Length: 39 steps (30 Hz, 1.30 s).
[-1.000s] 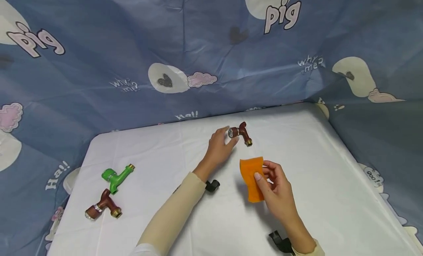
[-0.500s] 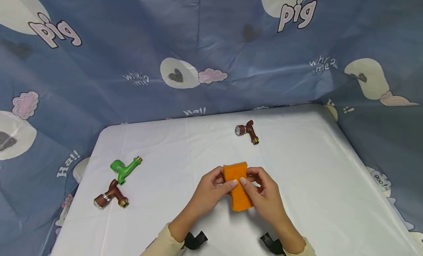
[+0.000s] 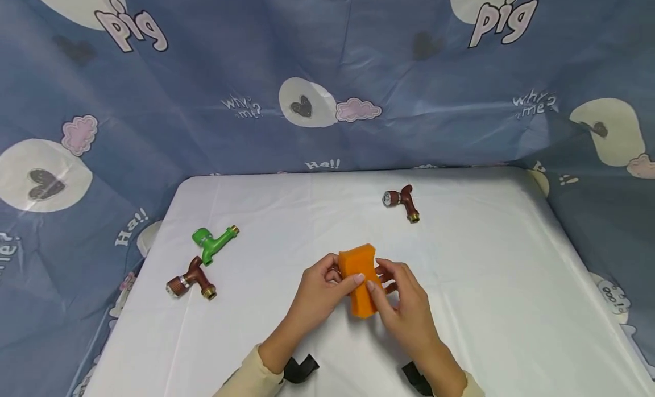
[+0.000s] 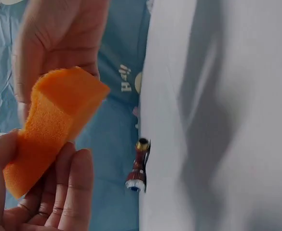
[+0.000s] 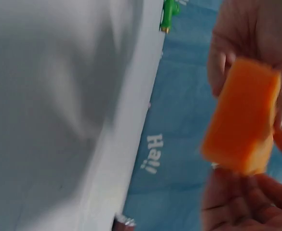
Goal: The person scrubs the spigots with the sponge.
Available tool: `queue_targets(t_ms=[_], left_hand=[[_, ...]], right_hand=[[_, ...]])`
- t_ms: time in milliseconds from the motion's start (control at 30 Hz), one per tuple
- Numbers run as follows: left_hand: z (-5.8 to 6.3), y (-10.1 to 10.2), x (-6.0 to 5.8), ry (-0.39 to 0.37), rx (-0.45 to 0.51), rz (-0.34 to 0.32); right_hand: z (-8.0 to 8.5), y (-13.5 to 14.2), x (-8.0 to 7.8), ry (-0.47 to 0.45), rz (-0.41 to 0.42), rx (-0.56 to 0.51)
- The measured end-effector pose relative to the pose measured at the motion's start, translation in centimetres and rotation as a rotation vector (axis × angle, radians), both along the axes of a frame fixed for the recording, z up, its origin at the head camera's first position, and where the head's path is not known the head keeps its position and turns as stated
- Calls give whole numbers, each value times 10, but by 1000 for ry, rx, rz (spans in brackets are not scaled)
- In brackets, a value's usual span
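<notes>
An orange sponge is held up over the front middle of the white table, between both hands. My left hand grips its left side, thumb across the front face and fingers behind. On the right side my right hand pinches it, the thumb pressed on the front. In the left wrist view the sponge shows as a thick foam block, bent near its upper end. The right wrist view has the sponge with one broad face and a narrow side visible.
A brown tap lies at the back, right of centre. Towards the left lie a green tap and a second brown tap, close together. Blue patterned cloth hangs behind the white table.
My left hand has come back from the brown tap at the rear and taken hold of the sponge. The sponge has moved left and is now bent. The head view has shifted.
</notes>
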<state>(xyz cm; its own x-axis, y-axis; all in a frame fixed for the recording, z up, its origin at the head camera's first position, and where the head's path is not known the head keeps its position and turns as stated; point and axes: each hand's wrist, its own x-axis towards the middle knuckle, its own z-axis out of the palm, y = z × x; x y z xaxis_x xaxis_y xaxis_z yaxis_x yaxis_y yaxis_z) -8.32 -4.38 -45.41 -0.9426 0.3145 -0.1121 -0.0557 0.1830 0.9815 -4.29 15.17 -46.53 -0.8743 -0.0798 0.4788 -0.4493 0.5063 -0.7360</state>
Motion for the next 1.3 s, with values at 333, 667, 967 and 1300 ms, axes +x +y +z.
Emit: queue_targets(t_ms=[333,667,967,1300], left_hand=[[0,-4,2,19,-102,6],[-15,-52,-10,46,-148,181],[-17,-151,-11,235,-593,485],[-15,-244,-11,-32,-961,515]], right_hand=[[-7,-11,2,46,-35,194],[-11,2,0,25,10,79],[-10,5,2,-2,19,-7],[-16,15,1,-37,3,-41]])
